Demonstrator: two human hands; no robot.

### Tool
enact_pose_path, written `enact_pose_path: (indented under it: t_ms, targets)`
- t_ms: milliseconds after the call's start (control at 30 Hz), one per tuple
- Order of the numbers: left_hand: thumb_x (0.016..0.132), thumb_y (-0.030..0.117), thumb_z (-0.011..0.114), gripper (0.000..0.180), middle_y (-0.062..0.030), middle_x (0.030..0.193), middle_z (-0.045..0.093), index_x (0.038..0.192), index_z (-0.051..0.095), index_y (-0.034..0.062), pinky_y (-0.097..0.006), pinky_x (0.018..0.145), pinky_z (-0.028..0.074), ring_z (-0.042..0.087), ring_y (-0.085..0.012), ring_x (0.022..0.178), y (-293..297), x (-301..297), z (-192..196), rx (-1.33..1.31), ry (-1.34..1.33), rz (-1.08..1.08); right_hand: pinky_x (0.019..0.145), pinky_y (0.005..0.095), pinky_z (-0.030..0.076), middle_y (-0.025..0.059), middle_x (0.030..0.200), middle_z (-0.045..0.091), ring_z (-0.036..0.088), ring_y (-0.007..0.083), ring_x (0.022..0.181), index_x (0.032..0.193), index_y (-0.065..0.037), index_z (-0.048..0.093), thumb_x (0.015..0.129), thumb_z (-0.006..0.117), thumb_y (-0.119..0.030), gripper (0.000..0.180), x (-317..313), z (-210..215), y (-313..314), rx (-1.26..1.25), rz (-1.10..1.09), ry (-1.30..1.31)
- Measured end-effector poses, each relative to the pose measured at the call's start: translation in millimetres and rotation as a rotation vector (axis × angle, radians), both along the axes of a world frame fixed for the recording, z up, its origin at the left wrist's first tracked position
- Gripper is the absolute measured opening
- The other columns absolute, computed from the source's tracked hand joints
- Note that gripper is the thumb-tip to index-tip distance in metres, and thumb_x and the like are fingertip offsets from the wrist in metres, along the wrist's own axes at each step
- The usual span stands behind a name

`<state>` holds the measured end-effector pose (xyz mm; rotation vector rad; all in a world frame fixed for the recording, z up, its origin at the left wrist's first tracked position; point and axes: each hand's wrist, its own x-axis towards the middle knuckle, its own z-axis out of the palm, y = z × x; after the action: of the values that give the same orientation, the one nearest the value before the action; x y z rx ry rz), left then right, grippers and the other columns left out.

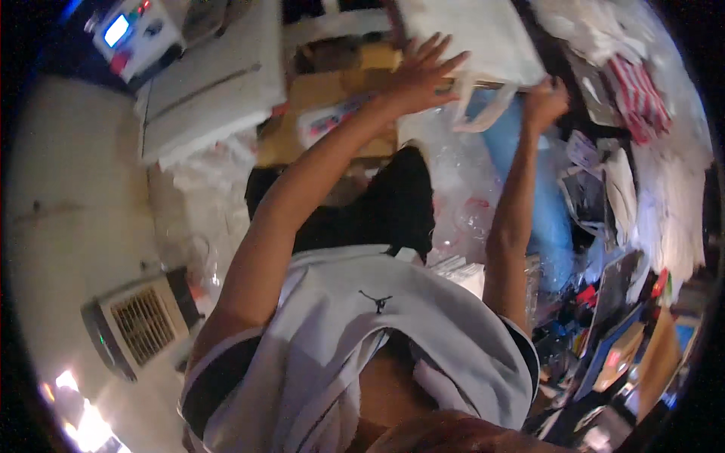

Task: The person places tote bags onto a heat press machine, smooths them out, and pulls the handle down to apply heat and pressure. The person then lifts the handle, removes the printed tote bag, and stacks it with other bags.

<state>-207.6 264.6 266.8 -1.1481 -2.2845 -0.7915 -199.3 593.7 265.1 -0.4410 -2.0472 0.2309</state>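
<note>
A white cloth tote bag (pixel 483 34) lies at the top of the view, its pale handles (pixel 483 106) hanging down. My left hand (pixel 423 72) reaches up with its fingers spread, flat against the bag's lower left edge. My right hand (pixel 545 102) is closed on the bag's lower right corner, next to the handles. Both forearms stretch upward from my light grey shirt (pixel 362 340).
Yellow-brown cardboard boxes (pixel 332 106) and a black item (pixel 393 204) sit below the bag. Clear plastic wrap (pixel 461 189) and a blue sheet (pixel 544 204) lie between my arms. White foam slabs (pixel 211 83) at upper left, a fan heater (pixel 140 325) on the floor, stacked packaged goods (pixel 649 151) at right.
</note>
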Motion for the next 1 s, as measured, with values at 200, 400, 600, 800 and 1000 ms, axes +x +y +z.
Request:
enact_pose_path:
  t_ms: [200, 400, 600, 800, 1000]
  targets:
    - [0.084, 0.031, 0.074, 0.054, -0.0207, 0.127, 0.062, 0.130, 0.062, 0.0043, -0.045, 0.108, 0.043, 0.055, -0.0390, 0.123, -132.1, 62.7, -146.6, 0.306, -0.550, 0.707, 0.081, 0.0454, 0.048, 0.0205, 0.093, 0.065, 0.060, 0.0340, 0.084, 0.103, 0.008, 0.066, 0.098, 0.064, -0.024, 0.032, 128.0, -51.6, -37.9, -0.357, 0.152, 0.057]
    - [0.084, 0.049, 0.070, 0.064, -0.0213, 0.120, 0.067, 0.122, 0.063, -0.0025, -0.047, 0.098, 0.050, 0.062, -0.0381, 0.116, -252.0, 35.3, -361.0, -0.143, -0.480, 1.115, 0.079, 0.0343, 0.050, 0.0111, 0.089, 0.067, 0.062, 0.0203, 0.085, 0.097, 0.003, 0.065, 0.102, 0.060, -0.024, 0.028, 189.9, -114.8, -133.0, -0.897, 0.343, -0.154]
    - [0.087, 0.052, 0.067, 0.058, -0.0212, 0.116, 0.070, 0.124, 0.066, 0.0082, -0.048, 0.090, 0.053, 0.068, -0.0373, 0.106, -283.5, 39.8, -385.6, 0.090, -0.714, 0.931, 0.080, 0.0334, 0.051, 0.0099, 0.092, 0.067, 0.063, 0.0181, 0.085, 0.098, 0.002, 0.066, 0.103, 0.058, -0.021, 0.025, 171.1, -114.5, -221.7, -0.980, 0.549, -0.303]
    - [0.091, 0.045, 0.066, 0.048, -0.0225, 0.111, 0.071, 0.124, 0.066, 0.0094, -0.050, 0.085, 0.053, 0.069, -0.0401, 0.100, -279.6, 74.8, -290.9, 0.062, -0.938, 1.045, 0.082, 0.0372, 0.053, 0.0153, 0.097, 0.072, 0.069, 0.0255, 0.091, 0.107, 0.004, 0.067, 0.099, 0.061, -0.029, 0.035, 135.9, -158.8, -293.6, -0.923, 0.679, -0.639]
    - [0.094, 0.035, 0.072, 0.040, -0.0113, 0.092, 0.070, 0.115, 0.065, 0.0018, -0.039, 0.072, 0.055, 0.069, -0.0229, 0.081, -259.7, 127.3, -217.6, 1.302, -1.328, 0.672, 0.081, 0.0376, 0.053, 0.0072, 0.104, 0.069, 0.067, 0.0228, 0.091, 0.120, -0.007, 0.066, 0.096, 0.066, -0.030, 0.033, 114.6, -201.4, -370.6, -1.928, 0.707, -1.018]
